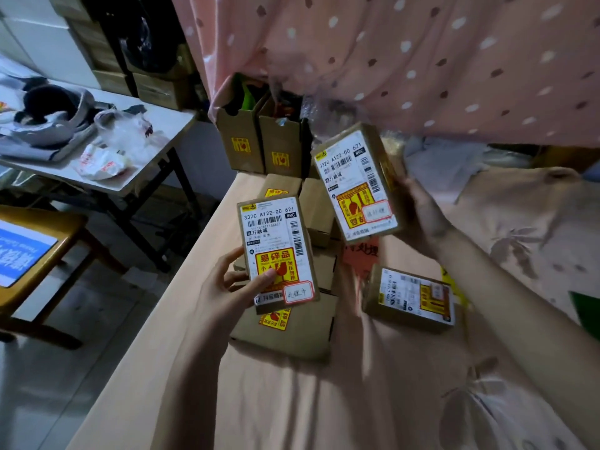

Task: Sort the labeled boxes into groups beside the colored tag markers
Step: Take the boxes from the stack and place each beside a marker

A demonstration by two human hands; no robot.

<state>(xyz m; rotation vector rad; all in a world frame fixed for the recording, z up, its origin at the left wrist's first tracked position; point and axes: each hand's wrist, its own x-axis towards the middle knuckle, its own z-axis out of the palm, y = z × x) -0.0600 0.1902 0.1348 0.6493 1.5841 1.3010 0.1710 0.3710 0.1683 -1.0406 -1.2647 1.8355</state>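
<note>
Two open-topped cardboard bins stand side by side at the far end of the bed, beyond both sets of fingertips; dark and bright green items poke out of the left one, and what fills the right one is too dim to tell. The left hand grips a labeled box, thumb pressed on its label face and fingers curled behind its left edge. This box stands nearly upright, long axis running away from the wrist, label facing the camera with its barcode end up and a red-bordered sticker at the low corner beside the thumb tip. The right hand holds a second labeled box by its right side, fingers wrapped behind it; that box tilts slightly leftward at the top, its long axis also near vertical, label forward. Below the right forearm a third box lies flat on the sheet, long axis across the bed, just beside an orange tag marker with handwriting. A pile of plain boxes sits under the left fingers. The surface is a pinkish bedsheet; a dotted pink curtain hangs overhead, and a cluttered folding table stands off to the left on a tiled floor.
</note>
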